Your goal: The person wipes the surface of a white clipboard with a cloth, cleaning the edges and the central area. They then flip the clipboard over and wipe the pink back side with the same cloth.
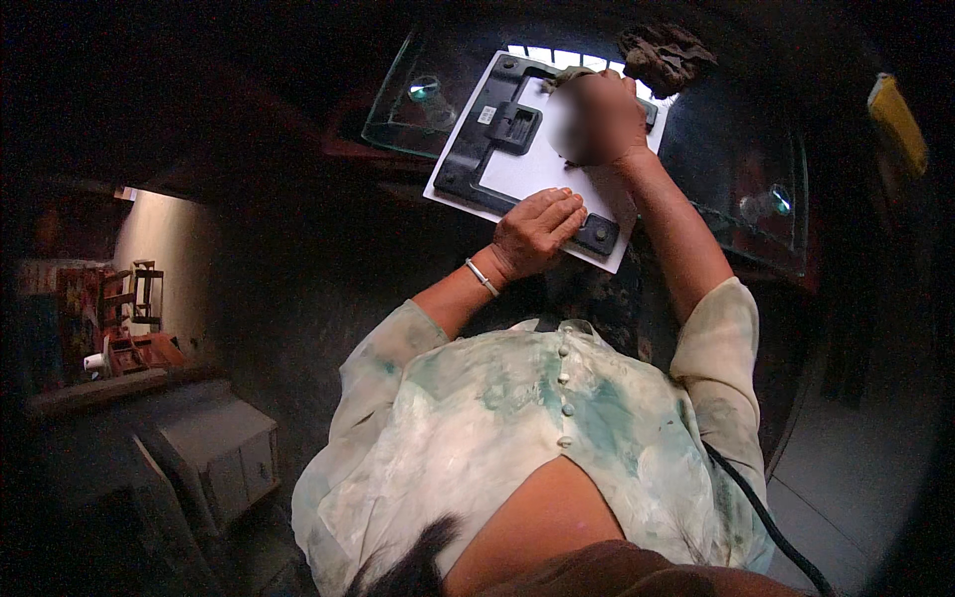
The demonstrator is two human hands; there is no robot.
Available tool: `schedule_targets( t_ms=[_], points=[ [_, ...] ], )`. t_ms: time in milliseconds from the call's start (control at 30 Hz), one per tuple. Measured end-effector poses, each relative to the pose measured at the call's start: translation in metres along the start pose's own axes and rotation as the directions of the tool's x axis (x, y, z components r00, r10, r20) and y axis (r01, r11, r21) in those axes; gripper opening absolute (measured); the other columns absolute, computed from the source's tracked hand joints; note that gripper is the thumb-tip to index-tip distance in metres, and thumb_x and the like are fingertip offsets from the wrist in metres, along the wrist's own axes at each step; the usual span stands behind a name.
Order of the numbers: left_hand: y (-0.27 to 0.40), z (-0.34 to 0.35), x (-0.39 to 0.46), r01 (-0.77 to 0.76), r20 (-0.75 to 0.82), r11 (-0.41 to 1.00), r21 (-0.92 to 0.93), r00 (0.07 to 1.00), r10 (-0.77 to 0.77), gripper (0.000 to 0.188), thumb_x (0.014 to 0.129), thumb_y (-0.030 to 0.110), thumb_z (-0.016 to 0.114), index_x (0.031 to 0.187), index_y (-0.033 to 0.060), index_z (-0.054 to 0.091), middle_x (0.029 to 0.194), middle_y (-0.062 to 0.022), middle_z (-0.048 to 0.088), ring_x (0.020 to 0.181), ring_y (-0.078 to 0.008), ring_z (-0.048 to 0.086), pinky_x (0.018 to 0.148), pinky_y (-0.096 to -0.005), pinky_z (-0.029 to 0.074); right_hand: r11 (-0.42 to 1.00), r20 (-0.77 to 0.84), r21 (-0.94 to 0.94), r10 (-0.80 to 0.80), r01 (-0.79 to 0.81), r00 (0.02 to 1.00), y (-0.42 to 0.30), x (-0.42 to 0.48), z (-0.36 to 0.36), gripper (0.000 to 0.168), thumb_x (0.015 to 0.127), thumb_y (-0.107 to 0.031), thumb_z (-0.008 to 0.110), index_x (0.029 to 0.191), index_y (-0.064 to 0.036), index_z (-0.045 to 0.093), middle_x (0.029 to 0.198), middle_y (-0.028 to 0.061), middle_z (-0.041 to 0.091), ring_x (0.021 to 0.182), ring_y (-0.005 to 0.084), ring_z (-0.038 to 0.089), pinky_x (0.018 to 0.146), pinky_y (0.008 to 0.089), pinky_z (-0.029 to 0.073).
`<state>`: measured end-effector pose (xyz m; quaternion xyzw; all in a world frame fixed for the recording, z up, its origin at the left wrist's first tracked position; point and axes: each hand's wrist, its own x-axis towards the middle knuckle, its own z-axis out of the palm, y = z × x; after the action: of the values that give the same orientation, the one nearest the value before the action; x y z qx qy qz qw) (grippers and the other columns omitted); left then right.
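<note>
A flat white panel with a black plastic frame, which looks like the underside of a weighing scale, lies tilted on a glass-topped table. My left hand rests on its near edge, fingers together on the black frame. My right hand is over the panel's right part, largely covered by a blurred patch. Beside its fingers shows part of a crumpled greyish cloth; the blur hides how the hand holds it. A square compartment and a small label with writing are on the frame's left side.
The glass tabletop reaches out on both sides of the panel. A crumpled brown cloth lies beyond its far right corner. A yellow object is at the far right. At the lower left stands a grey cabinet; a black cable runs at the lower right.
</note>
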<state>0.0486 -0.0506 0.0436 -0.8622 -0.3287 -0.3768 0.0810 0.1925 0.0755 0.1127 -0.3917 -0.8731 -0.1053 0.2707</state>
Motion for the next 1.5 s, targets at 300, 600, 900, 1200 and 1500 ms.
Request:
schedule_targets(
  t_ms=[300, 600, 900, 1200, 1500],
  points=[
    [-0.007, -0.003, -0.012, -0.004, 0.052, 1.0, -0.01, 0.999, 0.004, 0.029, 0.072, 0.011, 0.061, 0.099, 0.005, 0.067, 0.107, -0.0102, 0.066, 0.103, -0.0282, 0.063, 0.09, -0.0397, 0.053, 0.986, 0.002, 0.165, -0.012, 0.011, 1.0, -0.001, -0.041, 0.021, 0.04, 0.079, -0.018, 0.073, 0.115, -0.008, 0.06, 0.113, 0.0133, 0.059, 0.105, 0.0274, 0.059, 0.088, 0.0406, 0.05],
    [-0.01, -0.005, -0.006, -0.009, 0.034, 0.999, -0.043, 0.999, 0.011, 0.029, 0.071, 0.006, 0.06, 0.099, 0.0051, 0.067, 0.105, -0.01, 0.066, 0.102, -0.0277, 0.064, 0.089, -0.0376, 0.053, 0.993, 0.06, -0.038, 0.112, -0.11, 0.992, 0.012, -0.064, 0.02, 0.038, 0.063, -0.007, 0.076, 0.098, -0.006, 0.059, 0.091, 0.0123, 0.058, 0.085, 0.0309, 0.058, 0.075, 0.0407, 0.049],
    [-0.056, -0.027, -0.012, -0.253, 0.198, 0.957, -0.142, 0.94, 0.278, 0.037, 0.077, 0.007, 0.062, 0.114, 0.0049, 0.06, 0.121, -0.0111, 0.06, 0.116, -0.0284, 0.058, 0.097, -0.0404, 0.049, 0.935, 0.237, 0.046, 0.332, -0.352, 0.913, 0.011, -0.138, -0.077, 0.041, 0.068, -0.014, 0.078, 0.107, -0.01, 0.064, 0.108, 0.0145, 0.06, 0.1, 0.0335, 0.058, 0.089, 0.0427, 0.05],
    [-0.021, -0.059, 0.006, 0.059, 0.486, 0.991, -0.119, 0.874, 0.006, 0.1, 0.069, 0.067, 0.07, 0.141, 0.0055, 0.038, 0.144, -0.0203, 0.039, 0.138, -0.036, 0.032, 0.116, -0.0508, 0.019, 0.889, -0.086, 0.197, 0.435, -0.412, 0.897, 0.037, -0.13, -0.092, 0.038, 0.073, -0.016, 0.07, 0.11, -0.006, 0.063, 0.102, 0.0133, 0.065, 0.096, 0.0266, 0.063, 0.086, 0.0382, 0.052],
    [0.02, -0.004, 0.01, 0.102, 0.375, 0.98, 0.17, 0.913, -0.16, 0.051, 0.084, 0.007, 0.05, 0.135, 0.0011, 0.048, 0.142, -0.0173, 0.046, 0.135, -0.0316, 0.04, 0.112, -0.0492, 0.027, 0.937, 0.241, 0.0, 0.339, -0.349, 0.91, 0.008, -0.113, -0.078, 0.04, 0.067, -0.014, 0.081, 0.103, -0.007, 0.062, 0.11, 0.0109, 0.06, 0.101, 0.03, 0.057, 0.084, 0.04, 0.05]
  ],
)
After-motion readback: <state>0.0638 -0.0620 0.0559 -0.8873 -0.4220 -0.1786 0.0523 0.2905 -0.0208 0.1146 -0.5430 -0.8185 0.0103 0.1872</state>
